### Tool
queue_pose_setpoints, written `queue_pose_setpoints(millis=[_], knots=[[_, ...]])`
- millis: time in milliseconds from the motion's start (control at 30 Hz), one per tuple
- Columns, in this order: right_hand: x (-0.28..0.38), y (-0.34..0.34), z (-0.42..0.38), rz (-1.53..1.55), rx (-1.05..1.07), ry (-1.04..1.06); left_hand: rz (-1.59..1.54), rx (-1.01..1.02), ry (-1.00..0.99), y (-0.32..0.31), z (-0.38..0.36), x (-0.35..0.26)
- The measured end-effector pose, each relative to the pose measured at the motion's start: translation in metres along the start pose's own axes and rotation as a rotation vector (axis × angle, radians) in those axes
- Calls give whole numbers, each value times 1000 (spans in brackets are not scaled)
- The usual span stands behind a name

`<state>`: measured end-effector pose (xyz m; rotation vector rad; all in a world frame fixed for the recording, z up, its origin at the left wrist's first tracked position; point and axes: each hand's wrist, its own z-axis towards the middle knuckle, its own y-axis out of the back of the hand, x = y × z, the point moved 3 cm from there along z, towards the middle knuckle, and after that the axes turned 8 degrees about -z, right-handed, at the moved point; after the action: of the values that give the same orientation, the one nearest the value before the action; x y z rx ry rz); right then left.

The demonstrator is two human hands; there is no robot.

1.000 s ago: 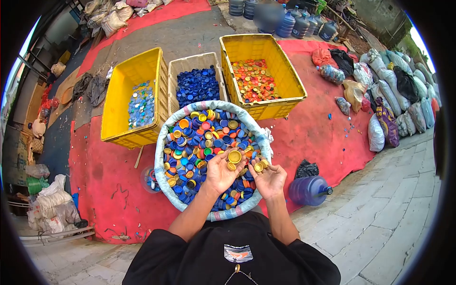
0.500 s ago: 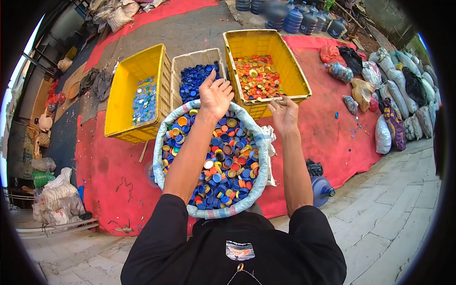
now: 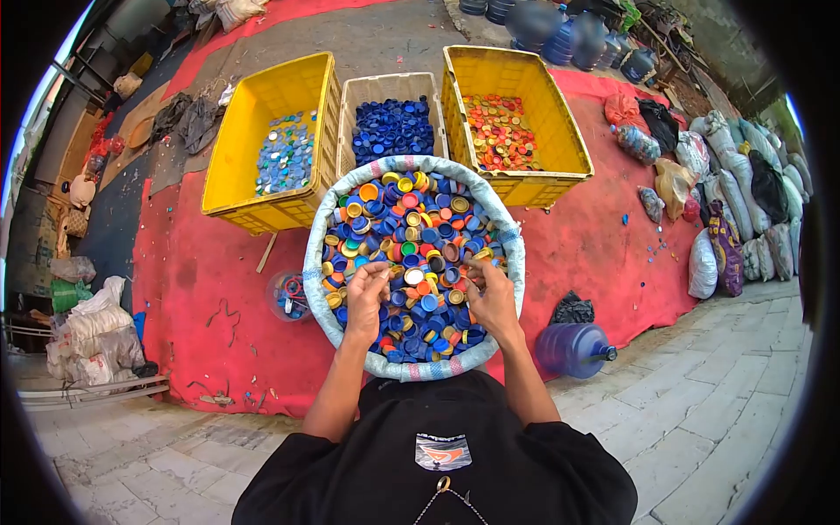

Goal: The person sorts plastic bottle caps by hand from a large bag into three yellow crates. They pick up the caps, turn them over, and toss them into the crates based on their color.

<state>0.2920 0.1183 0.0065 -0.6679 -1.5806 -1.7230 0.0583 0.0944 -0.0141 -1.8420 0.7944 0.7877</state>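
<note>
Reaching over mixed bottle caps inside the round basket.
Fingers curled inward on left hand and right hand, close to the caps; impossible to tell whether clamped on any.

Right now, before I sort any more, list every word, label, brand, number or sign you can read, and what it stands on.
No text can be read.
Shirt patch: dark lettering along its top, too small and blurred to read.
Purple sack: yellow marks, too blurred to tell whether they are letters.
Caps: any marks are too small to read.
</note>
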Motion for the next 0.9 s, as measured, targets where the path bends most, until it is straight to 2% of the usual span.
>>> queue_pose_setpoints(millis=[100,333,467,600,700,800,867,900], knots=[[13,-22,-23,-73,86,58,107,-37,-60,19,-19,0],[30,-30,-46,-239,85,110,402,-34,-246,50,-33,-6],[43,-32,-53,-371,238,15,499,-18,-263,55,-39,-2],[36,-46,-62,-484,139,26,599,13,-267,48,-45,-4],[33,-49,-63,-386,132,-8,708,59,-261,43,-47,-2],[38,-38,-61,-75,188,-269,876,140,-276,31,-49,0],[29,-34,-64,168,115,-343,996,220,-363,20,-50,3],[27,-30,-63,337,70,-381,1018,239,-317,11,-52,1]])
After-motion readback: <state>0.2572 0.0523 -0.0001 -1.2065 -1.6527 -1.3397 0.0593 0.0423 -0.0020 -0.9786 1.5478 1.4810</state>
